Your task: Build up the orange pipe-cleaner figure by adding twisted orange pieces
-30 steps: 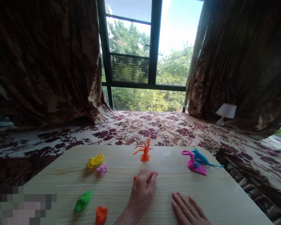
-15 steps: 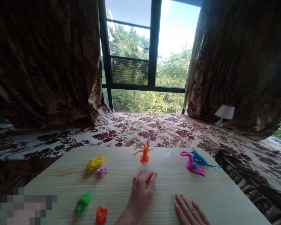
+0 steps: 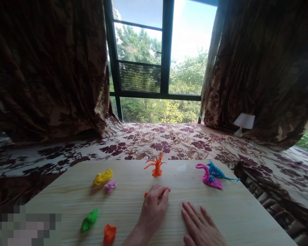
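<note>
My left hand (image 3: 154,208) rests on the table with its fingers curled. A small bit of orange modelling clay (image 3: 145,195) pokes out at its left side; the rest is hidden beneath the hand. My right hand (image 3: 201,223) lies palm down on the tabletop, fingers stretched out, holding nothing. Just beyond my left hand stands an orange clay tree (image 3: 157,169) with thin, spread branches. Nearer to me on the left lies a loose orange clay lump (image 3: 110,234).
On the pale wooden table (image 3: 66,191) lie yellow clay (image 3: 103,177), pink clay (image 3: 110,186) and green clay (image 3: 89,220) at left. A magenta swan-like figure (image 3: 209,179) touches a blue clay figure (image 3: 217,170) at right. A small white lamp (image 3: 243,121) stands behind.
My right hand has slid forward and left across the tabletop, closer to my left hand. My left hand keeps its curled pose. The whole view has shifted slightly.
</note>
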{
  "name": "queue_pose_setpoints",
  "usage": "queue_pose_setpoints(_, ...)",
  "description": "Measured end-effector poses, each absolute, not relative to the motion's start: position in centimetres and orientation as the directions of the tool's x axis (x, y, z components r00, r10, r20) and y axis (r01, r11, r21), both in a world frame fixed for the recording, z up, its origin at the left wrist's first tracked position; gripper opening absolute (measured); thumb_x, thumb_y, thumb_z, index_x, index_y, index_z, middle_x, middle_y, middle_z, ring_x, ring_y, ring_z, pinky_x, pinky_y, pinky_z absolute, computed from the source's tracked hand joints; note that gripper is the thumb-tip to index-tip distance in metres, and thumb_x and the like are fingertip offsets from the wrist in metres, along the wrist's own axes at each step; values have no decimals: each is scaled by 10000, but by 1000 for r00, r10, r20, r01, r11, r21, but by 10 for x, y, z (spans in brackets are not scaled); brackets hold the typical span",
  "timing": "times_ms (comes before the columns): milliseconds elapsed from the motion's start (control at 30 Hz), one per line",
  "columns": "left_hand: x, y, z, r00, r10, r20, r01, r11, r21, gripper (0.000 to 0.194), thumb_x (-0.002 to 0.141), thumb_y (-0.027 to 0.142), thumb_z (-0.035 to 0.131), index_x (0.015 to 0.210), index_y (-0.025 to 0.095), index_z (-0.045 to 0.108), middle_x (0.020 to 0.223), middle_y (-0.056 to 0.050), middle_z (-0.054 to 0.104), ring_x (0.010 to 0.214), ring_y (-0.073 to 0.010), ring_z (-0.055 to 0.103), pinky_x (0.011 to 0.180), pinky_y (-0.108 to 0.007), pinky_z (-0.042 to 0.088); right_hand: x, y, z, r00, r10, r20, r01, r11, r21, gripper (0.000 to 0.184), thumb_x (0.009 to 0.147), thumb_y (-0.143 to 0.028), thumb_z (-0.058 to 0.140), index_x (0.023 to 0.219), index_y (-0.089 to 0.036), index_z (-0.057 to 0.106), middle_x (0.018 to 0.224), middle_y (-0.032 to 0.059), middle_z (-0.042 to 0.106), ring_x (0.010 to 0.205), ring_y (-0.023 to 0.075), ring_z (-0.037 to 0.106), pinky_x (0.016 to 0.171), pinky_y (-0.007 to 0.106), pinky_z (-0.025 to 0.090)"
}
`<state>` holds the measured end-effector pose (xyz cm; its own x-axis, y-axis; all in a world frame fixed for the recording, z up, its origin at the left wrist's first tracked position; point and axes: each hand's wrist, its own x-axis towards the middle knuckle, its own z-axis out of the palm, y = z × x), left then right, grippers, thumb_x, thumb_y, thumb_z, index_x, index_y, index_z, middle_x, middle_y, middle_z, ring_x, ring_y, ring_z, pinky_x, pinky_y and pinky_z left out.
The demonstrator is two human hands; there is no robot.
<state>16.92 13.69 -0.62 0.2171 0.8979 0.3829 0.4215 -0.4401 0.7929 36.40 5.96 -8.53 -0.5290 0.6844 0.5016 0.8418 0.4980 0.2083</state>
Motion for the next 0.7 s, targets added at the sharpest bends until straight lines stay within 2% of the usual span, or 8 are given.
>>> queue_pose_setpoints(67, 169, 136, -5, 212, 898, 386, 414, -440, 796, 260, 840, 273, 410, 776, 195, 651, 773, -37, 629, 791, -170, 559, 751, -262, 416, 367, 69, -65, -484, 765, 424, 873, 458, 169, 537, 882, -400, 364, 1372, -218, 245, 1340, 65, 394, 1162, 219, 474, 910, 353, 402)
queue_pose_setpoints(133, 169, 136, -5, 211, 898, 386, 410, -440, 799, 259, 838, 275, 415, 795, 199, 659, 769, -35, 631, 785, -171, 562, 743, -260, 419, 380, 70, -54, -424, 812, 401, 906, 386, 174, 528, 890, -400, 346, 1371, -210, 244, 1338, 70, 392, 1176, 232, 457, 899, 379, 411)
queue_pose_setpoints(267, 168, 137, -6, 208, 900, 383, 411, -436, 800, 258, 834, 283, 420, 787, 207, 662, 761, -34, 629, 787, -176, 565, 744, -259, 418, 395, 57, -70, -520, 731, 442, 854, 434, 288, 595, 870, -423, 397, 1388, -227, 179, 1282, 49, 458, 1084, 203, 545, 809, 309, 460)
queue_pose_setpoints(367, 169, 136, -7, 207, 896, 392, 417, -443, 793, 251, 835, 276, 423, 770, 203, 654, 765, -35, 628, 791, -174, 563, 754, -258, 415, 378, 57, -77, -572, 689, 445, 820, 468, 330, 556, 880, -369, 403, 1381, -222, 214, 1279, 49, 456, 1085, 190, 545, 810, 294, 458)
queue_pose_setpoints(433, 169, 135, -7, 213, 894, 394, 417, -448, 791, 248, 840, 267, 419, 784, 202, 652, 773, -34, 626, 794, -172, 561, 758, -261, 413, 365, 65, -67, -570, 719, 398, 821, 486, 300, 557, 875, -443, 368, 1358, -177, 290, 1306, 84, 419, 1123, 225, 511, 832, 337, 455)
queue_pose_setpoints(533, 169, 135, -7, 225, 894, 388, 417, -448, 791, 251, 848, 261, 409, 810, 201, 649, 783, -34, 620, 804, -170, 558, 762, -266, 411, 368, 75, -54, -414, 828, 378, 910, 369, 190, 512, 896, -414, 317, 1352, -182, 302, 1348, 86, 367, 1188, 248, 440, 895, 401, 416)
queue_pose_setpoints(600, 168, 136, -7, 230, 894, 383, 423, -447, 789, 253, 850, 255, 405, 807, 199, 648, 778, -35, 615, 803, -170, 556, 756, -266, 411, 381, 71, -61, -380, 827, 414, 925, 340, 169, 530, 893, -406, 330, 1375, -207, 233, 1336, 75, 394, 1166, 245, 466, 880, 392, 423)
queue_pose_setpoints(700, 168, 137, -8, 233, 892, 387, 434, -451, 780, 254, 848, 247, 404, 776, 196, 642, 762, -34, 608, 795, -169, 557, 745, -264, 411, 395, 56, -88, -442, 747, 496, 896, 389, 212, 605, 872, -441, 368, 1395, -251, 133, 1272, 37, 483, 1056, 212, 565, 796, 317, 457)
